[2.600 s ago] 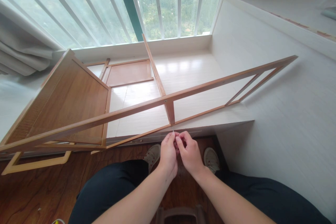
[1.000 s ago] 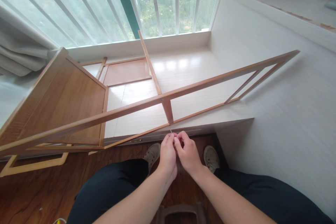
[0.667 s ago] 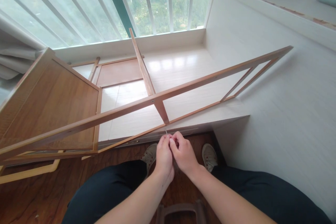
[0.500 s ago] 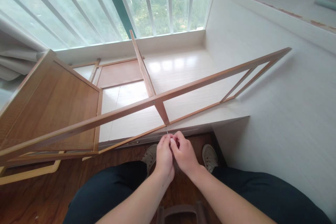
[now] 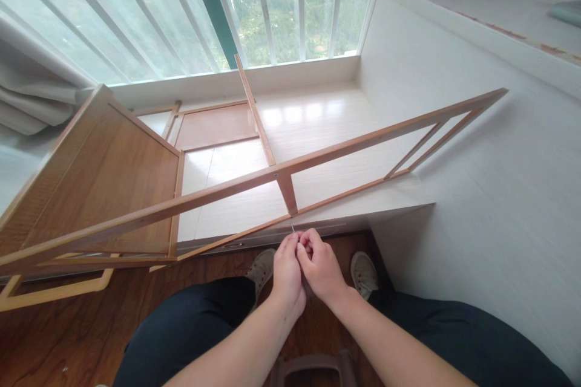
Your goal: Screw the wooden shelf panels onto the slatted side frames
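The wooden frame [image 5: 149, 217] lies on its side across the white ledge [image 5: 327, 133] by the window, judged partly built: rails and a mid crosspiece are joined, and one panel [image 5: 113, 187] is fitted at the left. Left hand [image 5: 287, 275] and right hand [image 5: 321, 267] meet at its near rail, fingers pinched together on one thin metal pin [image 5: 293, 228], likely a tool. Two shoes [image 5: 363, 272] show below.
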Action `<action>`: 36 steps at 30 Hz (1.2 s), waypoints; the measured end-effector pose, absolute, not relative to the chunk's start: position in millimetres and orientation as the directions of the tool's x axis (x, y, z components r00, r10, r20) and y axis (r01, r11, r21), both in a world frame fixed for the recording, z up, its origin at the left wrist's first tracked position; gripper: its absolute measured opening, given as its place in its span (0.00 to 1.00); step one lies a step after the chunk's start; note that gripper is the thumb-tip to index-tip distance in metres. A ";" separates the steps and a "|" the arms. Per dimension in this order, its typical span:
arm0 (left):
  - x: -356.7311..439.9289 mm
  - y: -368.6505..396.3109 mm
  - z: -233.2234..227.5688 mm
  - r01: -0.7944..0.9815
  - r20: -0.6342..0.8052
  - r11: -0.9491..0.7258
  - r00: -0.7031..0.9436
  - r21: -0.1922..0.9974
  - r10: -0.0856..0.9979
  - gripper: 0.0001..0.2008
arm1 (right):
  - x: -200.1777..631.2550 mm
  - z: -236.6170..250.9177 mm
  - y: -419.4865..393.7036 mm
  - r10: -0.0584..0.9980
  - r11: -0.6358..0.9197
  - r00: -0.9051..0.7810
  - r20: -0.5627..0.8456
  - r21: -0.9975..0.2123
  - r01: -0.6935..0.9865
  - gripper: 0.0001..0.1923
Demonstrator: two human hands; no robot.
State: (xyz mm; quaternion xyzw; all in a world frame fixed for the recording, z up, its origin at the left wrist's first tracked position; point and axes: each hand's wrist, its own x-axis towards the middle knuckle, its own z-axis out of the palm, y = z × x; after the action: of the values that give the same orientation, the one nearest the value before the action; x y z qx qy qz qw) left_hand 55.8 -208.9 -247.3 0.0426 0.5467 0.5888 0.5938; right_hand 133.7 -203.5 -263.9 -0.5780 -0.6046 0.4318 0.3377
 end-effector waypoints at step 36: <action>50.1 -223.3 -248.1 -0.618 -0.689 0.421 -0.288 0.664 0.665 0.13 | 125.3 -270.3 -211.2 0.969 -0.129 -0.136 -0.208 -0.889 0.440 0.05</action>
State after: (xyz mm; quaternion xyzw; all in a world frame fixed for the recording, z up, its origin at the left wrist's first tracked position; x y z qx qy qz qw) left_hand 50.1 -223.3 -248.1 0.0196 0.5956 0.5378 0.5964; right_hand 125.3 -211.2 -270.3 -0.5921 -0.5947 0.4628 0.2856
